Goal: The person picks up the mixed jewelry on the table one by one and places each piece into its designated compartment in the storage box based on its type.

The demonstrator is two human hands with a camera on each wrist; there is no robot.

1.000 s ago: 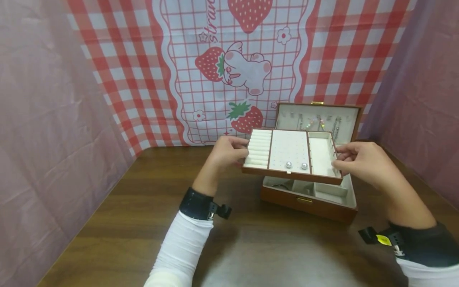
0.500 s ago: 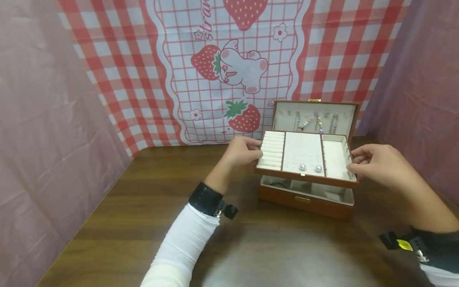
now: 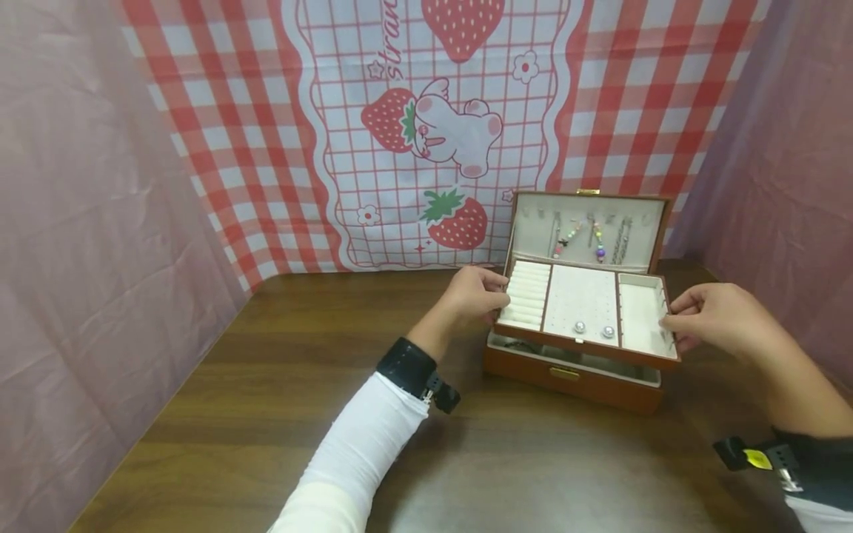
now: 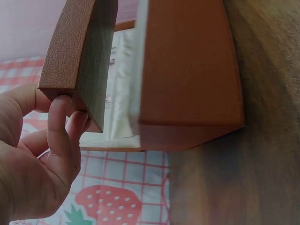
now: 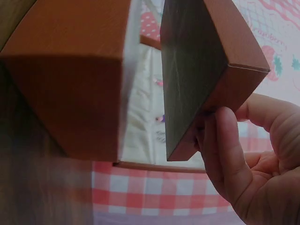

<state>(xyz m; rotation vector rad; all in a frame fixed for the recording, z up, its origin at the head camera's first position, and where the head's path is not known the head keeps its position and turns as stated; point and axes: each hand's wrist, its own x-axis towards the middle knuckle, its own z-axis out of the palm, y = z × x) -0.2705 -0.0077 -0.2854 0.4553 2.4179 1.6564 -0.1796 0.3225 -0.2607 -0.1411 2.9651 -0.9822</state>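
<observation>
Both hands hold a brown jewelry tray by its short ends, just above an open brown jewelry box. My left hand pinches the left end, and my right hand pinches the right end. Cream ring rolls fill the tray's left part. Two silvery round studs sit near the front of its middle panel. A gap between the raised tray and the box shows in the left wrist view. The right wrist view shows the tray's dark underside, likewise apart from the box.
The box's lid stands upright behind, with beaded strands and chains hanging inside it. Beneath is a brown wooden table. A red checked strawberry cloth hangs at the back, with pinkish curtains at the sides.
The tray has moved right, then lower, in both hands, so it now sits over the box and covers most of its inside. More of the lid's hanging jewelry shows.
</observation>
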